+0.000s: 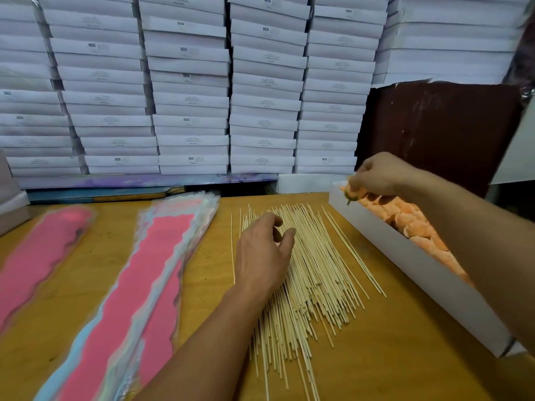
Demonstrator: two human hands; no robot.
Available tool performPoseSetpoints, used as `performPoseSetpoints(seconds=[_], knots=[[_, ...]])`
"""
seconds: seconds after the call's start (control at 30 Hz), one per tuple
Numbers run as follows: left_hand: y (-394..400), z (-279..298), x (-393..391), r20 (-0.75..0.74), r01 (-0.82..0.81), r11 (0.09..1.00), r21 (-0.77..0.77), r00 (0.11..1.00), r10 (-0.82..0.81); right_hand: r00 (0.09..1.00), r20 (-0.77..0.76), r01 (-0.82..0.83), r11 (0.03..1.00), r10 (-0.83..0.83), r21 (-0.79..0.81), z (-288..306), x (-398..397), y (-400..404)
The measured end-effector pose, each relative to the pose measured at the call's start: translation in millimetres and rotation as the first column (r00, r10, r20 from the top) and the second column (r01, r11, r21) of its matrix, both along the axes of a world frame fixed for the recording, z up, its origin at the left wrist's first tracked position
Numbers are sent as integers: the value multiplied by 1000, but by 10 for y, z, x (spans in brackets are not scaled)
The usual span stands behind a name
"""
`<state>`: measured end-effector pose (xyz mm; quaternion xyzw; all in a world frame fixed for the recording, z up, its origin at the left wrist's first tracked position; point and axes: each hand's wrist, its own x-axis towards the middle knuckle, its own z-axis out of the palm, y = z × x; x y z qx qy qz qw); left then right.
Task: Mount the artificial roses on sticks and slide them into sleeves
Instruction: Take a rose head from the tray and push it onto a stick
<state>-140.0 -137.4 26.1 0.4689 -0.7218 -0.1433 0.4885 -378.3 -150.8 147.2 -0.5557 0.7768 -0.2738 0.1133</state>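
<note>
A wide pile of thin wooden sticks [315, 270] lies on the wooden table. My left hand [262, 253] hovers over the pile's left side, fingers curled and apart, with no stick clearly gripped. On the right, a long white box [405, 256] holds several orange artificial roses [417, 224]. My right hand [376, 176] is at the box's far end, pinching one orange rose [351, 193] whose green base points down. Two stacks of pink-centred clear sleeves [150, 270] lie on the left.
Stacks of white flat boxes [191, 82] form a wall behind the table. A dark brown board [440, 134] leans at the back right. A second sleeve stack [43, 250] lies at the far left. Bare table [405, 357] shows at the near right.
</note>
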Motion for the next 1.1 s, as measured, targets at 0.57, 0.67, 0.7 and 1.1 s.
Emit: performPoseSetpoints(seconds=[0.57, 0.67, 0.7, 1.1], knots=[[-107, -18, 51, -241, 76, 990, 117, 969, -46, 909, 213, -385, 917, 357, 105, -382, 1140, 30], [-135, -12, 87, -303, 68, 989, 133, 953, -24, 886, 361, -329, 943, 292, 46, -404, 1086, -21], [-146, -13, 97, -323, 69, 987, 143, 946, -19, 905, 340, -281, 959, 256, 25, -442, 1066, -52], [-217, -22, 150, -568, 133, 963, 236, 822, 26, 955, -289, -31, 995, 58, 96, -1004, 1233, -391]])
